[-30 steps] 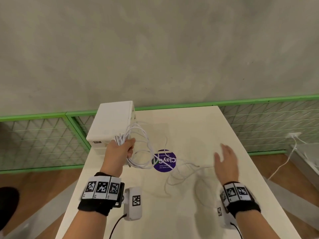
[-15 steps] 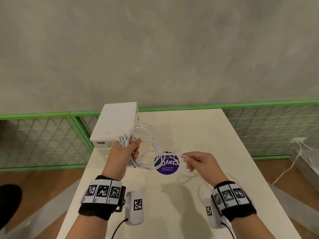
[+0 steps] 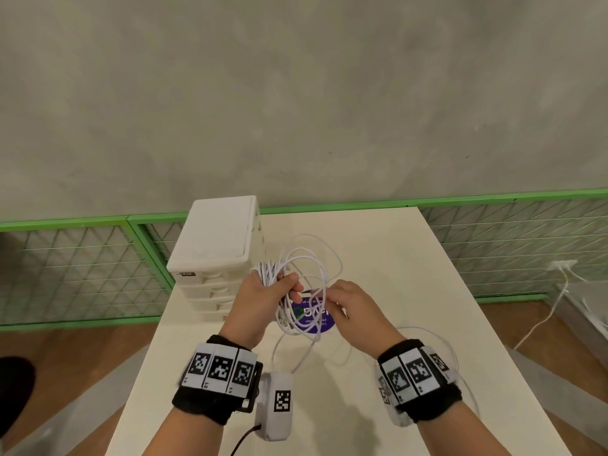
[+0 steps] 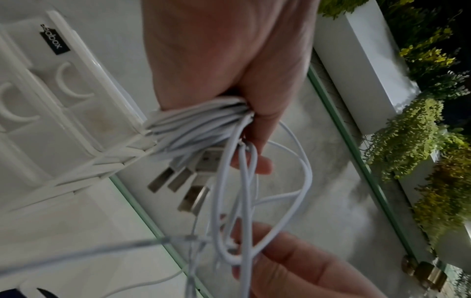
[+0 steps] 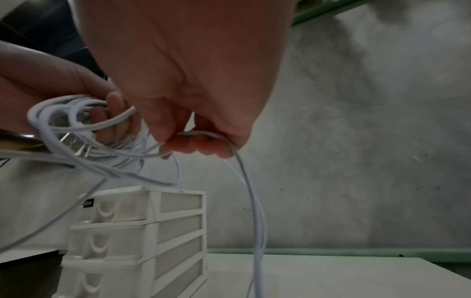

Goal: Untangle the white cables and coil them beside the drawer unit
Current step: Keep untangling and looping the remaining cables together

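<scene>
A bundle of white cables (image 3: 297,258) loops above the table, just right of the white drawer unit (image 3: 217,245). My left hand (image 3: 263,294) grips the gathered loops (image 4: 198,121), and several USB plugs (image 4: 178,181) hang below its fingers. My right hand (image 3: 345,304) pinches one strand (image 5: 203,134) close beside the left hand. From there the strand drops to the table (image 5: 257,231). Loose cable (image 3: 437,334) trails over the tabletop behind my right wrist.
The white table (image 3: 411,258) bears a round purple sticker (image 3: 316,317) under the hands. A green mesh fence (image 3: 65,268) runs behind and to the left. Another white cable (image 3: 556,297) lies on the floor at the right.
My right hand, open above the table a second ago, took hold of a strand and carried it left up to the left hand. The left hand lifted the bundle slightly.
</scene>
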Motion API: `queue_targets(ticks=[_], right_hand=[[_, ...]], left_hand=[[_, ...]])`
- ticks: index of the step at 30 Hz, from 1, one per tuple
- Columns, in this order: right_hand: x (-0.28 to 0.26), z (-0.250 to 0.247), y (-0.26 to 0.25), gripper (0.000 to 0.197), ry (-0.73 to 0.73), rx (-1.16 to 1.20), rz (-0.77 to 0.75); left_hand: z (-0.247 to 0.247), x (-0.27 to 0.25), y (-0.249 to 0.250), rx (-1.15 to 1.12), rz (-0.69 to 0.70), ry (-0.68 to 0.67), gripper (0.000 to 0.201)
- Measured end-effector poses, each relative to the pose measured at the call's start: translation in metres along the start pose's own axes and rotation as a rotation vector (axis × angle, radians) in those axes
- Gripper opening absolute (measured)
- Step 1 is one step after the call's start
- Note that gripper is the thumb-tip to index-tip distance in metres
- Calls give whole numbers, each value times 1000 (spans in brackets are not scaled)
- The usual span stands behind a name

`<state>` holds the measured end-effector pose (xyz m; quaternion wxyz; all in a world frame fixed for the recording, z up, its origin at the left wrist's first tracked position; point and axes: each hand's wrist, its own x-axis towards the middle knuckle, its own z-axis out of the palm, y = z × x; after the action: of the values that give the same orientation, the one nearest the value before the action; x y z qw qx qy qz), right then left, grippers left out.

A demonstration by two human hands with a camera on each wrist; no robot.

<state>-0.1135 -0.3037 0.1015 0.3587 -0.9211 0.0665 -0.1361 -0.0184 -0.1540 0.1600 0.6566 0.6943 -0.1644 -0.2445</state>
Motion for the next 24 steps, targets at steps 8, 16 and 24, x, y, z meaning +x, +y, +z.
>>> queue_targets(ticks=[8, 16, 24], right_hand=[[-3, -10, -8, 22, 368, 284, 168], [-6, -2, -9, 34, 360, 408, 153], [-16, 0, 1, 45, 10, 568, 511]], left_hand=[[-4, 0, -3, -56, -30, 64, 21], [2, 1, -6, -100, -44, 120, 31], [-2, 4, -12, -264, -13, 176, 27]])
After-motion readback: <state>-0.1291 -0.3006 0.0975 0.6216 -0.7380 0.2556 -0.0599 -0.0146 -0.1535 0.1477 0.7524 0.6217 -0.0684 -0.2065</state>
